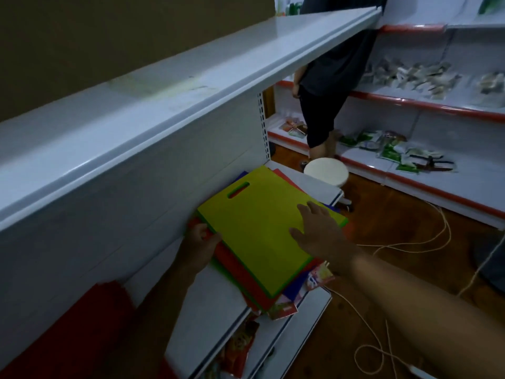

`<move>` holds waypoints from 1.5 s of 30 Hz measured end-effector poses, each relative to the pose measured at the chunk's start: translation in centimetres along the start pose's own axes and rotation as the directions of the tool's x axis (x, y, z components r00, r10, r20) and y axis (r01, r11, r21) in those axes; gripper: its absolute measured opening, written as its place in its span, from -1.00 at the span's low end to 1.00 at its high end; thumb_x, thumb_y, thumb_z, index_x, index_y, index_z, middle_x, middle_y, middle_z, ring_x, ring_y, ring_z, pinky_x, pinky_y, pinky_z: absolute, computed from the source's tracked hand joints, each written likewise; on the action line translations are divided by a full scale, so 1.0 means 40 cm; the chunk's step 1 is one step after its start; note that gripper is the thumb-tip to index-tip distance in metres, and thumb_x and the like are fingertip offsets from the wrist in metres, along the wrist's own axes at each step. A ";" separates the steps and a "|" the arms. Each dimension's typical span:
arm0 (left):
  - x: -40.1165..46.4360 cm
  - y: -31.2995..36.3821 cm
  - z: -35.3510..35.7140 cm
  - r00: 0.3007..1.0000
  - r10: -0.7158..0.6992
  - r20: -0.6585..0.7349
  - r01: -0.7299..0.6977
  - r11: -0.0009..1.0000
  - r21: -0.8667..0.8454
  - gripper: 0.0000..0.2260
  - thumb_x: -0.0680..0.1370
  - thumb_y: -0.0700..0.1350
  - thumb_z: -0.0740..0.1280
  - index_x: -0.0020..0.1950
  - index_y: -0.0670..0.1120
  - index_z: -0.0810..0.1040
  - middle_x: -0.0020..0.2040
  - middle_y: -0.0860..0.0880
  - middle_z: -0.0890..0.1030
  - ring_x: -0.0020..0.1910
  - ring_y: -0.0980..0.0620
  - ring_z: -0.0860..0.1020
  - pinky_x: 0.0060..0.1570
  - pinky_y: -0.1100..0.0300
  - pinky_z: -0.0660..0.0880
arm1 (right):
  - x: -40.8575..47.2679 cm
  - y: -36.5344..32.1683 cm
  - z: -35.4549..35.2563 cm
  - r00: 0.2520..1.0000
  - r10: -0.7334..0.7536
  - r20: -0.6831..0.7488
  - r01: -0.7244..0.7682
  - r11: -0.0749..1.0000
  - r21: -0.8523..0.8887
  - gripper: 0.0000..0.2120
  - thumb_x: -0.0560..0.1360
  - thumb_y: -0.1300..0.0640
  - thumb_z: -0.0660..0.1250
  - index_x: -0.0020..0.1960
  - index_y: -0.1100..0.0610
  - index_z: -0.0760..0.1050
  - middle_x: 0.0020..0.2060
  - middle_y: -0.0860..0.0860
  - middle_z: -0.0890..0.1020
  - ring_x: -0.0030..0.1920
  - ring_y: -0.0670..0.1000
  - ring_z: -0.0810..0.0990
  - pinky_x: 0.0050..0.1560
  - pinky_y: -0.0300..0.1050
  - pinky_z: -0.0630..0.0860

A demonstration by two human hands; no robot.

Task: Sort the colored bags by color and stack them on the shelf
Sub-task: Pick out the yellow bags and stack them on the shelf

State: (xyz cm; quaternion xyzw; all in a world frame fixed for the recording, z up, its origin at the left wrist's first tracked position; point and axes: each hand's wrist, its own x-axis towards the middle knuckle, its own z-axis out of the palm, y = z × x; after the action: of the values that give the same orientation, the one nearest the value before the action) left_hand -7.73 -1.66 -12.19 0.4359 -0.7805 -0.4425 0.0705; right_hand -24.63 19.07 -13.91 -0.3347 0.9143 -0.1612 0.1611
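A flat yellow-green bag (257, 222) with a cut-out handle lies on top of a mixed pile on the lower white shelf (207, 305). Red bags (237, 269), a green edge and blue bags (293, 287) stick out beneath it. My right hand (317, 228) lies flat on the yellow-green bag near its right edge, fingers spread. My left hand (202, 243) grips the left edge of the pile, thumb on top, over the red bags. A separate stack of red bags (90, 318) sits at the lower left.
A long white upper shelf (169, 105) overhangs the pile. Snack packets (240, 348) lie under the pile and on a lower ledge. A round white stool (326, 172), loose cord (410, 243) on the wooden floor, and another person (328, 86) at the facing shelves stand to the right.
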 end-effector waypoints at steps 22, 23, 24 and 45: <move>0.061 -0.023 0.103 0.912 -0.294 -0.284 0.181 0.914 -0.364 -0.65 0.45 -0.17 0.48 0.22 -0.13 0.55 0.09 -0.14 0.62 0.00 -0.21 0.60 0.02 -0.24 0.55 | 0.092 0.050 0.017 0.978 -0.199 0.063 0.196 0.979 0.051 -0.36 0.55 -0.24 0.19 0.52 0.02 0.13 0.50 0.01 0.25 0.50 0.15 0.10 0.48 0.11 0.07; 0.052 -0.019 0.099 0.907 -0.308 -0.288 0.179 0.900 -0.397 -0.70 0.47 -0.19 0.46 0.18 -0.14 0.57 0.07 -0.14 0.62 -0.01 -0.21 0.60 0.03 -0.22 0.55 | 0.090 0.049 0.024 0.977 -0.208 0.053 0.205 0.977 0.054 -0.35 0.54 -0.25 0.19 0.52 0.00 0.14 0.51 0.00 0.24 0.52 0.14 0.06 0.50 0.11 0.02; 0.044 -0.016 0.095 0.908 -0.321 -0.269 0.177 0.876 -0.448 -0.78 0.49 -0.22 0.43 0.13 -0.13 0.57 0.06 -0.16 0.61 -0.02 -0.20 0.59 0.05 -0.21 0.54 | 0.088 0.048 0.032 0.975 -0.219 0.043 0.217 0.975 0.055 -0.35 0.53 -0.26 0.20 0.52 -0.01 0.15 0.51 0.01 0.24 0.53 0.13 0.04 0.50 0.12 -0.02; -0.328 -0.186 -0.320 0.895 -0.251 -0.370 -0.058 0.755 -0.653 -0.79 0.55 -0.06 0.36 0.16 -0.08 0.60 0.08 -0.14 0.63 0.02 -0.18 0.60 0.02 -0.11 0.55 | -0.191 -0.325 0.117 0.878 -0.435 -0.200 0.472 0.715 0.516 -0.39 0.60 0.28 0.20 0.56 -0.03 0.07 0.49 0.00 0.30 0.32 0.07 0.46 0.27 -0.03 0.45</move>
State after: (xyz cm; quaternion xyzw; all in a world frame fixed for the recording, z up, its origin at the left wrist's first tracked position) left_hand 11.23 -1.65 -6.52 0.5122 -0.5183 -0.5790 0.3658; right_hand -9.93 13.85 -11.45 -0.4824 0.7230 -0.4619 0.1765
